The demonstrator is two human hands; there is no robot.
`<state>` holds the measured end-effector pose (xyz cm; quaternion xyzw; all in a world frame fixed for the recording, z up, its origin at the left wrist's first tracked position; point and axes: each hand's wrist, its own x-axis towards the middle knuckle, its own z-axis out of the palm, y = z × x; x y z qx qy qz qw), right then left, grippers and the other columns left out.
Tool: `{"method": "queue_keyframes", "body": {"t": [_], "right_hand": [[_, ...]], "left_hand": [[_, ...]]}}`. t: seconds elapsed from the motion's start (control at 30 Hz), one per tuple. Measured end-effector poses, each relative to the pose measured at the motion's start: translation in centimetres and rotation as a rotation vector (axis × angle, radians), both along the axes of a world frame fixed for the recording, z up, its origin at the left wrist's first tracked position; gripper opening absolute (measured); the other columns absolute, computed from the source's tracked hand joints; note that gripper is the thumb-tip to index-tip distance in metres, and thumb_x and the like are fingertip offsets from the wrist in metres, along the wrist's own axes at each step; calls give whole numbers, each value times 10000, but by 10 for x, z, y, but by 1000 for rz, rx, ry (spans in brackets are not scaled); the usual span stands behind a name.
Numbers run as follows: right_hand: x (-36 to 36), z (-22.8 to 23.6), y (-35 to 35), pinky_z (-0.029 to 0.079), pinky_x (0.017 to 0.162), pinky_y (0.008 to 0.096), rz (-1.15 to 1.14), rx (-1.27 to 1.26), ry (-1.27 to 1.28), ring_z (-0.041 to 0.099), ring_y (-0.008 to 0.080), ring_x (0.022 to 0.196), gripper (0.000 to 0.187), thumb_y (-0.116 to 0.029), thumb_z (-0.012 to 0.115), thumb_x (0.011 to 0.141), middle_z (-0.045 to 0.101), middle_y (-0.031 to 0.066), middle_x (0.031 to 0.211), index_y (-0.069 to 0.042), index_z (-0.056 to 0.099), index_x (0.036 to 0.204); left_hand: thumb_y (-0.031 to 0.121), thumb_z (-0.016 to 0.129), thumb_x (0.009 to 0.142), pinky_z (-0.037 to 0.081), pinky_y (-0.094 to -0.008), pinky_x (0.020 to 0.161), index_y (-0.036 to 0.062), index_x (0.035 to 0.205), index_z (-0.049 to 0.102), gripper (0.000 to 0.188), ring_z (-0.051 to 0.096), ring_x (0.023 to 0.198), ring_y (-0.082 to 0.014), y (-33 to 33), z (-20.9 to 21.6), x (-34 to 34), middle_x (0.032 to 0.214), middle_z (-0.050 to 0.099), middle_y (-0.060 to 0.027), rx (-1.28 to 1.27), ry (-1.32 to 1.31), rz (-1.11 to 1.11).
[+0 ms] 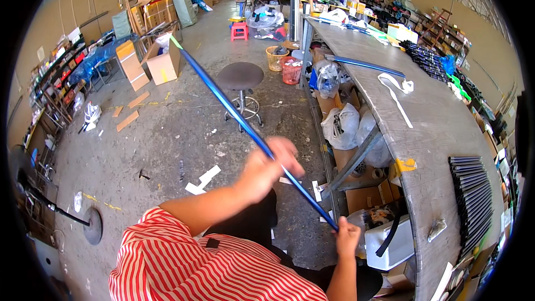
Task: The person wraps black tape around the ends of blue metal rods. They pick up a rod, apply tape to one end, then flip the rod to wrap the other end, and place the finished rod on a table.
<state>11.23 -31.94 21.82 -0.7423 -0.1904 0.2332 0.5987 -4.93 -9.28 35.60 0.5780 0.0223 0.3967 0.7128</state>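
A long, shiny blue pole [225, 100] with a pale green tip slants across in front of me, from the upper left down to the lower right. My right hand [347, 236] is closed round its lower end, beside the workbench. Farther up, about the middle of the pole, my left hand [268, 168] is wrapped loosely round it; motion blurs its fingers. Another blue pole [365, 66] lies on the grey workbench [390, 103] to my right, near a loose white strip [397, 97].
A round stool [239, 76] stands ahead, behind the pole. Black rods [471, 200] lie in a row on the bench, and more black rods [426, 58] lie farther back. Below the bench are plastic bags [341, 125] and a white box [384, 245]. Cardboard boxes [163, 67] stand left.
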Motion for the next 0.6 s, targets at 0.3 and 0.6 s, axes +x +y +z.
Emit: {"method": "queue_keyframes", "body": {"t": [0.3, 0.6], "right_hand": [[48, 48, -100, 278, 320, 204, -219, 60, -447, 384, 61, 352, 346, -188, 594, 828, 475, 14, 464, -17, 500, 542], [38, 174, -75, 456, 457, 159, -505, 916, -55, 586, 128, 587, 514, -351, 432, 917, 607, 189, 958, 70, 396, 1210]], "left_hand": [[468, 258, 925, 217, -237, 363, 87, 616, 364, 502, 243, 414, -102, 149, 16, -61, 505, 265, 10, -705, -568, -101], [70, 453, 821, 439, -262, 518, -11, 802, 508, 99, 497, 542, -149, 91, -36, -7, 703, 507, -86, -789, -82, -43]]}}
